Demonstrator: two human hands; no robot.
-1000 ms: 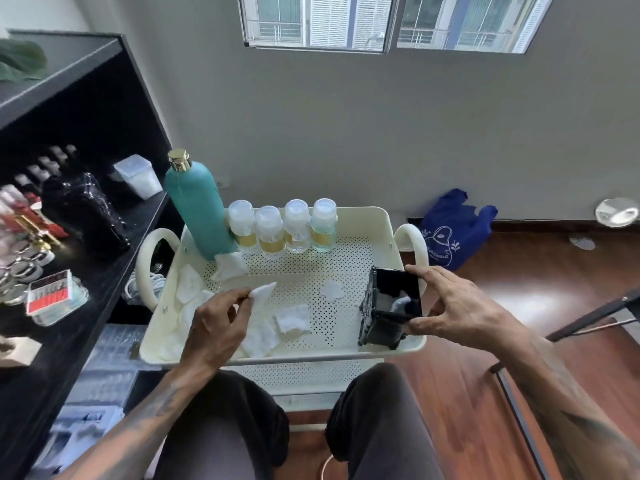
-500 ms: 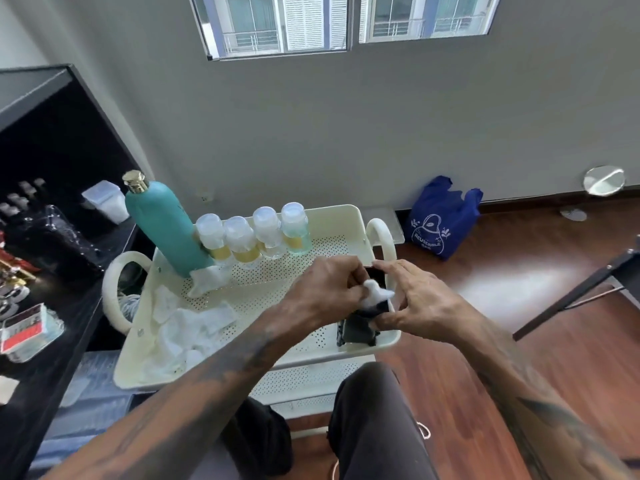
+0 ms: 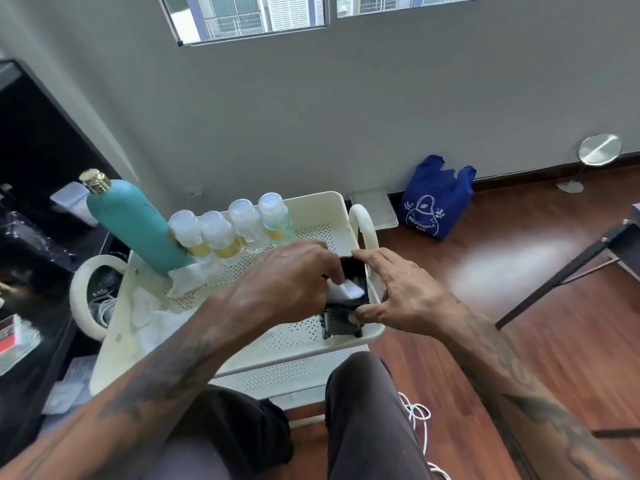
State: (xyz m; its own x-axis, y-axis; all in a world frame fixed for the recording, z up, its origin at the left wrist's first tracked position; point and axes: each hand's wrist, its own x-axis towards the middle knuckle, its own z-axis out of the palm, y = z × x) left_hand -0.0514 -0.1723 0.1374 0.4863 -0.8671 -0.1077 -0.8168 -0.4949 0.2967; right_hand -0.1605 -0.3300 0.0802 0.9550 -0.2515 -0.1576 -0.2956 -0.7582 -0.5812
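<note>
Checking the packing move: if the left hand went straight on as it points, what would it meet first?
The left hand would likely meet the inside of the black box first, white pad leading; depth unclear.

A teal bottle point(image 3: 135, 226) is standing at the back left of a cream tray point(image 3: 334, 202), with four small clear-capped bottles point(image 3: 216, 230) lining up just beside it. A blue bag point(image 3: 434, 202) is sitting on the wooden floor point(image 3: 502, 265) against the wall, near a clear lid point(image 3: 372, 207). A white cord point(image 3: 417, 415) is lying below the tray.
</note>
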